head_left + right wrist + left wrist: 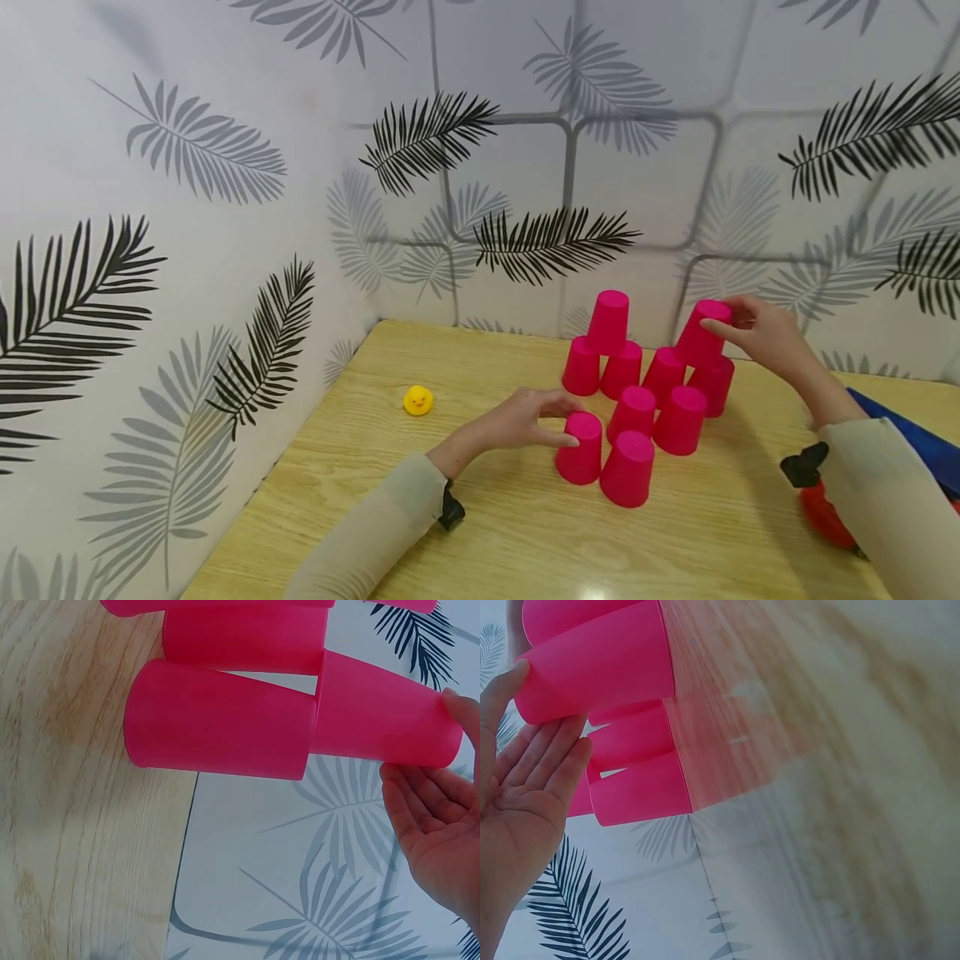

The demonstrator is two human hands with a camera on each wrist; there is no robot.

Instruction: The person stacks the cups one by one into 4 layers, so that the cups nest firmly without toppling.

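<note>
Several upside-down pink cups are grouped on the wooden table (480, 533). At the front left of the group, my left hand (517, 421) holds a pink cup (579, 454) near its base, thumb on one side and fingers on the other. That cup stands beside another front cup (628, 471). Farther right, my right hand (772, 335) grips a raised pink cup (697, 337) near its top. In the right wrist view this upper cup (382, 712) rests across two lower cups, its rim against a lower cup (221, 720).
Behind the left hand, one cup (608, 321) sits on two others at the back. A yellow toy duck (417, 401) lies to the left. Near the right sleeve are a blue object (911, 437) and a red object (825, 517). A leaf-patterned wall covering (517, 183) borders the table.
</note>
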